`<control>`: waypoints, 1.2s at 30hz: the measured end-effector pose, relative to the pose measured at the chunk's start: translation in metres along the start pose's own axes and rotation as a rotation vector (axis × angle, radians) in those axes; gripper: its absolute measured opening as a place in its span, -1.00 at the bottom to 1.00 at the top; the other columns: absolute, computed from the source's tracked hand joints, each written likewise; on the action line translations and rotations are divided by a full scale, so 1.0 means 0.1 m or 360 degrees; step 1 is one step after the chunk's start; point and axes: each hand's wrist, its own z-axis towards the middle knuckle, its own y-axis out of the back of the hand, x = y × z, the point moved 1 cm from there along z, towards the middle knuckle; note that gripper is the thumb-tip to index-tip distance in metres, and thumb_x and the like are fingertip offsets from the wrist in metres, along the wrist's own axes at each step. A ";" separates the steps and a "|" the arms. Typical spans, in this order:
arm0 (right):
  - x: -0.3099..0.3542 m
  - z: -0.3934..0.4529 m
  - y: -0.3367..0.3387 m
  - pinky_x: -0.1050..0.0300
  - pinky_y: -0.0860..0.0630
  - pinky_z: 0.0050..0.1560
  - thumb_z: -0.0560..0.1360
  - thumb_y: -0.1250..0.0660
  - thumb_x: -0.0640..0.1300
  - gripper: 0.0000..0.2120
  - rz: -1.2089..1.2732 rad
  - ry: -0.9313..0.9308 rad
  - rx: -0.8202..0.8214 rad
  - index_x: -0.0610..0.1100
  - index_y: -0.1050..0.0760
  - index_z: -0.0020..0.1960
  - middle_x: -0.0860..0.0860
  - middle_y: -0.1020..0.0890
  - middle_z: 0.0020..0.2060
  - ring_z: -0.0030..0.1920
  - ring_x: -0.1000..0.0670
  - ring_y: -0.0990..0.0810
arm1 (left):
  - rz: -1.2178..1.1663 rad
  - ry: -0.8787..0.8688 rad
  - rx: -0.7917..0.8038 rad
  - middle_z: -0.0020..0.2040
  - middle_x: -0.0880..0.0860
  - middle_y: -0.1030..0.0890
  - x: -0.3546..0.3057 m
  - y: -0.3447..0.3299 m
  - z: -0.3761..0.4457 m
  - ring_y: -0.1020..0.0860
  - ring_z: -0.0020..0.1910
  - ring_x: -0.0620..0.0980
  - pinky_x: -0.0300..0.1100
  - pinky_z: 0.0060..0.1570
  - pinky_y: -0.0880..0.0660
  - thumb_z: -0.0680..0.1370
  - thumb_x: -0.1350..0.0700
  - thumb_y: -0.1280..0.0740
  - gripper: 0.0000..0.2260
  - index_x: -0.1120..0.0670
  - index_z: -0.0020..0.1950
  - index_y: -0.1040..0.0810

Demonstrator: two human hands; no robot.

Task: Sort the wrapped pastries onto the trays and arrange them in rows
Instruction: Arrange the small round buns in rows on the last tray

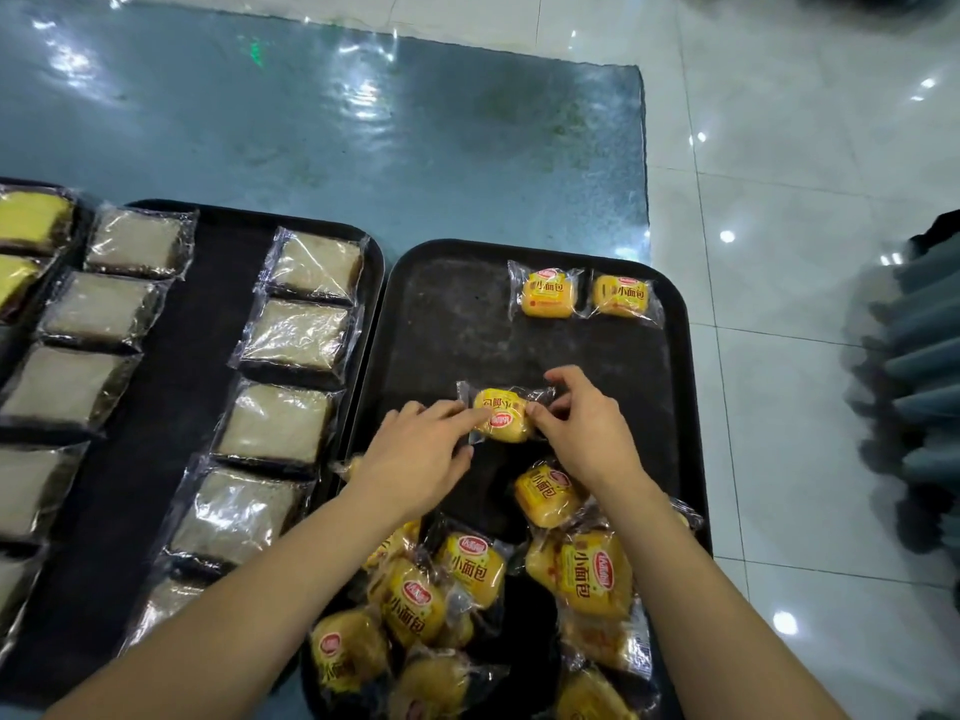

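A small yellow wrapped bun [503,417] sits mid-way up the right black tray [441,314], upside down to me. My left hand [421,454] pinches its left wrapper end and my right hand [584,428] pinches its right end. Two matching yellow buns [549,293] [621,295] lie side by side at the tray's far right corner. A loose heap of several yellow buns [467,605] covers the tray's near end, partly hidden under my forearms.
The left black tray [218,324] holds two columns of pale square cakes in clear wrap [298,335]. A further tray at the far left edge carries yellow cake slices [28,220]. All stand on a blue-grey mat [363,137] over white floor tiles. Blurred teal fabric [919,366] is at the right.
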 end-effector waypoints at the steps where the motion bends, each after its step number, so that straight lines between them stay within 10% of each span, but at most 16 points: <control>1: -0.01 -0.03 0.01 -0.08 -0.61 0.13 0.58 -0.40 0.05 -0.58 -0.0072 0.0059 -0.0065 0.09 -0.37 0.39 0.06 -0.64 0.07 0.08 0.02 -0.63 | 0.0037 0.0022 0.0022 0.53 -0.11 -0.34 0.00 -0.02 0.01 -0.38 0.36 0.11 0.05 0.33 -0.34 0.66 -0.08 -0.16 -0.54 -0.28 0.55 -0.17; 11: 0.00 -0.10 -0.10 -0.05 -0.06 0.58 0.55 -0.39 0.04 -0.61 -0.0709 0.0559 -0.0057 0.09 -0.44 0.36 0.04 -0.37 0.52 0.56 -0.02 -0.25 | 0.0117 -0.0021 -0.0044 0.49 -0.04 -0.35 -0.01 0.05 0.12 -0.35 0.37 0.11 0.06 0.35 -0.30 0.63 -0.09 -0.18 -0.59 -0.24 0.49 -0.28; 22: 0.33 -0.30 -0.35 -0.08 -0.43 0.18 0.63 -0.22 0.06 -0.73 -0.0471 0.0303 0.0196 -0.04 -0.48 0.24 -0.01 -0.59 0.09 0.13 -0.09 -0.54 | 0.0453 -0.0121 -0.0108 0.65 0.09 0.02 -0.08 0.21 0.63 -0.01 0.58 0.25 0.18 0.52 -0.04 0.65 -0.05 -0.20 -0.52 -0.27 0.56 -0.19; 30: 0.23 0.08 -0.11 -0.03 -0.49 0.24 0.60 -0.28 -0.10 -0.71 -0.0341 0.0594 -0.0165 0.03 -0.51 0.32 0.05 -0.56 0.20 0.19 -0.01 -0.52 | 0.0191 -0.0020 -0.0581 0.17 0.05 -0.52 0.07 0.23 0.34 -0.50 0.11 0.13 0.04 0.13 -0.42 0.54 0.02 -0.38 -0.63 -0.02 0.34 -0.46; 36: 0.25 0.47 -0.20 -0.07 -0.16 0.57 0.62 -0.25 -0.09 -0.41 -0.0559 0.0932 0.0226 0.15 -0.20 0.60 0.09 -0.30 0.57 0.53 0.02 -0.28 | 0.0208 -0.0120 -0.0324 0.36 -0.05 -0.48 0.06 -0.20 0.00 -0.42 0.34 0.13 0.09 0.41 -0.30 0.55 -0.06 -0.28 -0.57 -0.08 0.43 -0.43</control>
